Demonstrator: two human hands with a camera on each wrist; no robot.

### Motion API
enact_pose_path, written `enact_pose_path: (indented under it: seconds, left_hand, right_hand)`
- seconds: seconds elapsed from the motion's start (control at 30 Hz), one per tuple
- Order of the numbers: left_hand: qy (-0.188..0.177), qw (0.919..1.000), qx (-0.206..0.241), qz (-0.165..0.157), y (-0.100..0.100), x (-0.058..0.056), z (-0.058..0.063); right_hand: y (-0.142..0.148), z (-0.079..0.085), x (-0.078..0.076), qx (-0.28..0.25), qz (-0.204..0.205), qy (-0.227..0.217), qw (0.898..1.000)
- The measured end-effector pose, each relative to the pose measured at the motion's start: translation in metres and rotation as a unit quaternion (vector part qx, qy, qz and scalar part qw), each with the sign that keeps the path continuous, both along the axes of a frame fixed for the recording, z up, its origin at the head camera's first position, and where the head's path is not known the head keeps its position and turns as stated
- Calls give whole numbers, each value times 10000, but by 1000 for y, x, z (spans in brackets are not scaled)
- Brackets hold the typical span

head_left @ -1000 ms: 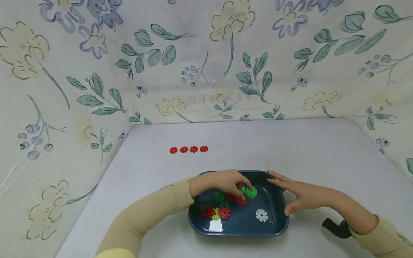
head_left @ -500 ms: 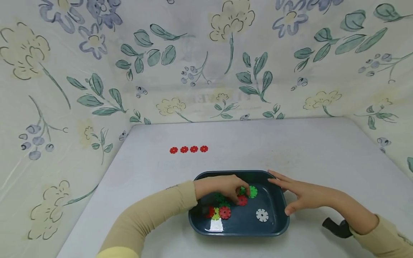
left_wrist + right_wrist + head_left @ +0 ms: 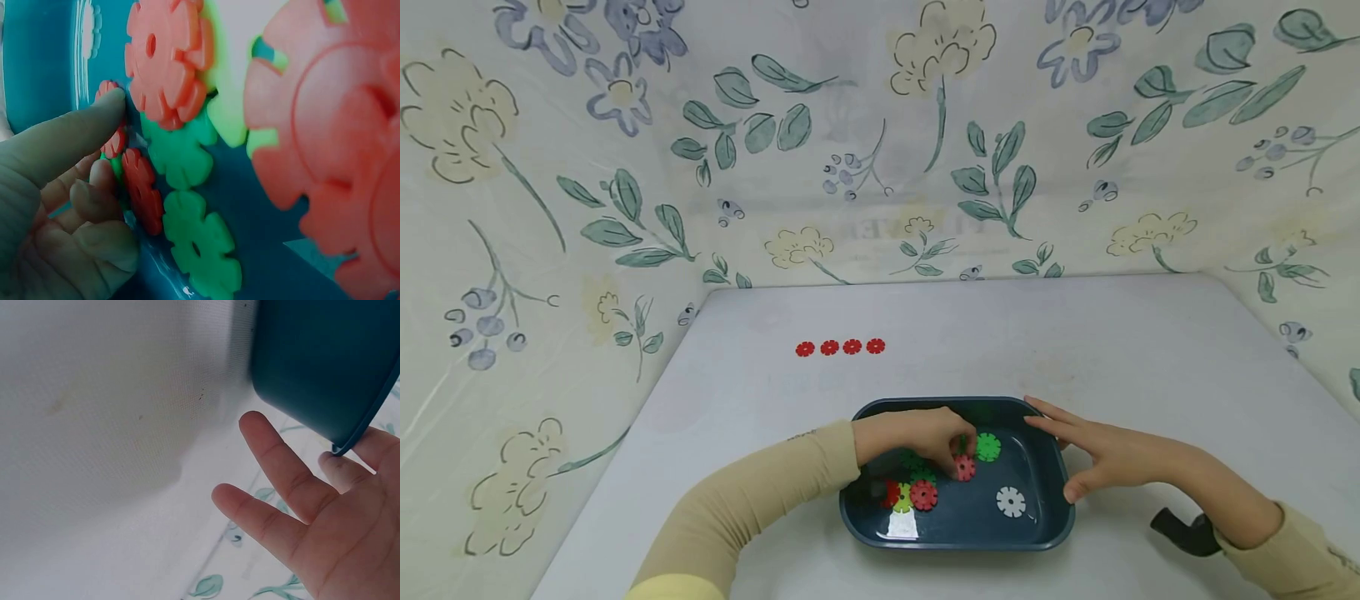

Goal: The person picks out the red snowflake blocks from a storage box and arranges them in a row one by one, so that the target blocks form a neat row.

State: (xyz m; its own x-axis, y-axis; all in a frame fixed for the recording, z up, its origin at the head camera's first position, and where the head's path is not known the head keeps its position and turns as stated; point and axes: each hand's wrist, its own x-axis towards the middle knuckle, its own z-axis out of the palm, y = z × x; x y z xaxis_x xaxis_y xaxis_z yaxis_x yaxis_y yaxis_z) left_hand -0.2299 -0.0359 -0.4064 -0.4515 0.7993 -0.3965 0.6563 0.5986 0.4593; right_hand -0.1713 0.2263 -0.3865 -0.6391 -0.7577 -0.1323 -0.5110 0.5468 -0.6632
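A dark blue plastic tray [image 3: 955, 546] on the table holds several flower-shaped notched discs. My left hand [image 3: 925, 435] reaches into it, thumb and fingers pinching a red disc [image 3: 965, 467]; in the left wrist view the thumb [image 3: 107, 107] presses its face and the fingertips behind it are partly hidden. Close by lie a bright green disc [image 3: 988, 447], a pinkish-red disc [image 3: 923, 495] and a white disc [image 3: 1011, 502]. Green discs [image 3: 201, 244] sit near the curled fingers. My right hand [image 3: 1123, 450] rests against the tray's right side with its fingers spread and straight.
A row of several red discs [image 3: 852, 346] lies on the white table [image 3: 1075, 333] beyond the tray. A short dark curved object [image 3: 1186, 531] is by the right wrist. Flower-printed cloth [image 3: 865, 150] surrounds the table at the back and sides.
My left hand has drawn slightly back and lower, its thumb and fingers closing at the red disc near the bright green one. My right hand stays at the tray's side.
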Motion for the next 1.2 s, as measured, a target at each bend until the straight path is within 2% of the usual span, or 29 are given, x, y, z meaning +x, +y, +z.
enact_pose_path:
  seconds: [0.2,0.53,0.73,0.93,1.1,1.2]
  left_hand:
    - [238,9981,28,-559,3,1,1]
    - [69,9979,314,-571,0,2,2]
    - [-254,9975,558,-352,0,3,5]
    - [-704,9943,804,-72,0,4,13]
    - [-832,9887,1232,178,-3,-4,27]
    - [-811,9844,1517,367,-7,-11,39]
  right_hand:
    - [0,0,0,-17,22,-49,10000]
    - [0,0,0,1,4,-50,10000]
    - [0,0,0,23,-8,-49,10000]
    - [-1,0,-1,25,-27,-70,10000]
    - [-2,0,-1,40,-55,-135,9999]
    - [-3,1,0,54,-104,-204,9997]
